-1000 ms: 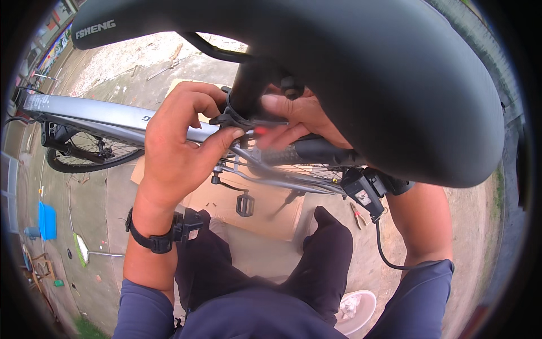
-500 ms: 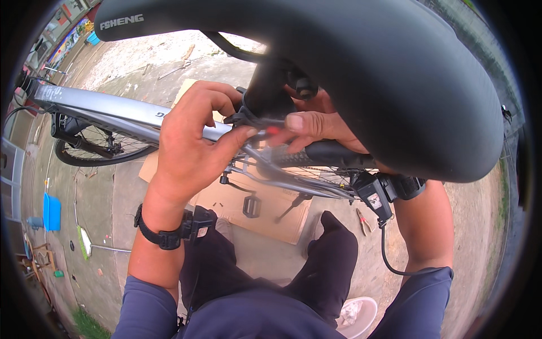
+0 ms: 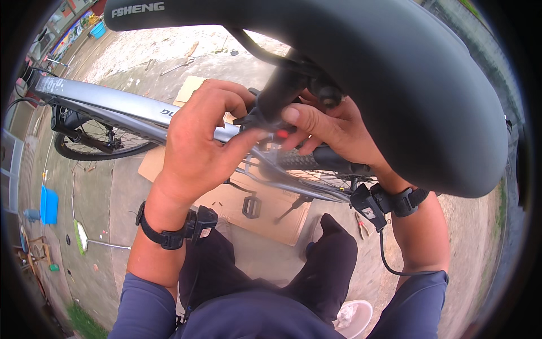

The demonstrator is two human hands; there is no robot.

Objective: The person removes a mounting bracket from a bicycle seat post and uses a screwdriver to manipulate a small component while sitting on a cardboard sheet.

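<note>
Under the large black saddle (image 3: 367, 73), both hands work at the seat post (image 3: 280, 90) of a silver bicycle (image 3: 118, 103). My left hand (image 3: 195, 138) is closed, its fingers and thumb pinching a black bracket (image 3: 248, 121) against the near left side of the post. On the other side, my right hand (image 3: 347, 130) curls round the post, thumb beside a small dark part with a red spot (image 3: 282, 134). That part is blurred, and its exact kind cannot be made out. The saddle partly covers my right wrist and hand.
Cardboard (image 3: 265, 227) lies under the bicycle, with a black pedal (image 3: 251, 207) above it. Pliers (image 3: 362, 225) rest on the concrete to the right. A white bucket (image 3: 361, 319) stands near my leg. Leftward are a blue basin (image 3: 49, 204) and a green-white broom (image 3: 81, 237).
The saddle, post and both hands have shifted slightly right in view. My right thumb has drawn back toward the post and its fingers have curled more. My left hand keeps its pinch.
</note>
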